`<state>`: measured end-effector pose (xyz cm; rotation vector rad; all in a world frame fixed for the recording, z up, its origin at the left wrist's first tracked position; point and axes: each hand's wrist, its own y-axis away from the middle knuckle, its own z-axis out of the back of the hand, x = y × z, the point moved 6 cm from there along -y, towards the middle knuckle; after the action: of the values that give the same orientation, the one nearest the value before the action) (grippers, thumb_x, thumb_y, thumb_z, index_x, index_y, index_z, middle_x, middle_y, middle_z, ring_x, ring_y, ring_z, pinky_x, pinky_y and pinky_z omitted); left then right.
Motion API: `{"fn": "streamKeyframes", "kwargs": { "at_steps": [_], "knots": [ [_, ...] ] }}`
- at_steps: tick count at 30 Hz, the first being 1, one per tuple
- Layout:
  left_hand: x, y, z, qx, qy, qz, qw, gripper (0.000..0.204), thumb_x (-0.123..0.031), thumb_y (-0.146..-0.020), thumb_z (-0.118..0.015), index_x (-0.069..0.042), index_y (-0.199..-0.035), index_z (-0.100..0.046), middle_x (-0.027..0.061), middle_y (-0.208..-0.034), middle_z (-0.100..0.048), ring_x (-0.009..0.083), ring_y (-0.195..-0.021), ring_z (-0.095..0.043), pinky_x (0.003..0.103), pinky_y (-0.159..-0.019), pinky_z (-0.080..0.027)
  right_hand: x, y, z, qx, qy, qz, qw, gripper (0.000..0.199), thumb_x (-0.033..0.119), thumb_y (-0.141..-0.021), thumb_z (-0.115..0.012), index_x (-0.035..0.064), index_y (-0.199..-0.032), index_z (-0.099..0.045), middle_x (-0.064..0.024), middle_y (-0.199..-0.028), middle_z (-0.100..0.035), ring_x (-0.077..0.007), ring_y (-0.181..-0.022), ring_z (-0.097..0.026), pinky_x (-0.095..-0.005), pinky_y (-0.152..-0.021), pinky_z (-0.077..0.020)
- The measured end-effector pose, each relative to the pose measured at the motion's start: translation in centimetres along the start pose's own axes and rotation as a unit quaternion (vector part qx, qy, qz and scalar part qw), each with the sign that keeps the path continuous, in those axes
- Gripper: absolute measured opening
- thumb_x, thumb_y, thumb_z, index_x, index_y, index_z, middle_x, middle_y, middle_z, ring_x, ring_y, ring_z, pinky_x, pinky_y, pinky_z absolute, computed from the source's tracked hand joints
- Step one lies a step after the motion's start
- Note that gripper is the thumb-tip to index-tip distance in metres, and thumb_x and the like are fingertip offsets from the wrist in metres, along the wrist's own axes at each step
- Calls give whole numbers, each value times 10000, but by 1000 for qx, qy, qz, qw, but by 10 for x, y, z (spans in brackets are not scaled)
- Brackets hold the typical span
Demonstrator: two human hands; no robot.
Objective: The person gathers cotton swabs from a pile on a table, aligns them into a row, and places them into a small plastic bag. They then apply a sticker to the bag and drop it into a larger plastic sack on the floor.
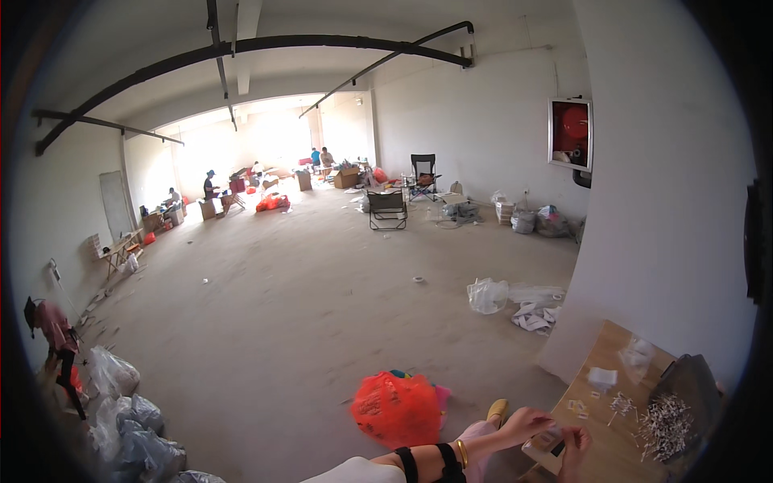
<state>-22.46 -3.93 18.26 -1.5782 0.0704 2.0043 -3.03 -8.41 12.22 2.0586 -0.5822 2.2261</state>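
Note:
My left hand (pixel 527 423) reaches in from the lower edge, a gold bangle at the wrist and black straps round the forearm. Its fingers are pressed together above a small pale rectangular item (pixel 544 442) at the table's near edge. Close beside that item, on its right, my right hand (pixel 575 441) has its fingers curled. What either pinches is too small to make out. On the wooden table (pixel 600 354) lie small see-through bags (pixel 602 378), little pale pieces (pixel 577 408) and a heap of small white-and-dark parts (pixel 667 427), beside a dark grey bin (pixel 696 378).
A red plastic bag (pixel 394 409) sits on the floor left of my legs. Grey and see-through bags (pixel 145 435) crowd the lower left. Plastic sheeting (pixel 523 302) lies near the right wall. Folding chairs (pixel 388 209), boxes (pixel 346 177) and several people stand farther back.

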Motion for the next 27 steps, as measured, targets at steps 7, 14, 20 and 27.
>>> {"fn": "streamKeyframes", "kwargs": {
  "at_steps": [7, 14, 20, 27],
  "knots": [
    [3, -9, 0, -8, 76, -74, 994, 191, -172, -900, -680, 0, -981, -689, 110, -894, -712, 207, -844, -692, 315, -747, -527, 17, -6, -11, 15, -39, -9, 999, 134, 150, -895, -706, 47, -858, -627, 17, -771, -602, -60, -732, -536, -228, -700, -426],
    [4, -10, 6, -3, -46, -41, 998, 192, -182, -896, -693, -5, -969, -683, 115, -925, -692, 220, -848, -657, 322, -752, -506, 5, -13, -22, 32, -53, 4, 998, 100, 103, -900, -681, 46, -848, -618, 16, -776, -599, -53, -743, -526, -227, -684, -417],
    [-18, -3, 23, -59, -49, 11, 997, 202, -199, -863, -709, -6, -917, -681, 129, -840, -682, 259, -792, -658, 356, -701, -503, -5, -34, -29, 52, -30, 65, 996, 84, 72, -902, -658, 48, -839, -607, 5, -779, -601, -61, -753, -532, -227, -696, -435],
    [9, -10, 35, -112, 6, 12, 994, 256, -221, -819, -745, 3, -827, -623, 122, -765, -661, 231, -730, -649, 352, -658, -496, -7, -50, -38, 63, -29, 110, 991, 101, 60, -870, -685, 57, -856, -585, 5, -791, -587, -67, -750, -529, -227, -718, -439]
  ]
}}
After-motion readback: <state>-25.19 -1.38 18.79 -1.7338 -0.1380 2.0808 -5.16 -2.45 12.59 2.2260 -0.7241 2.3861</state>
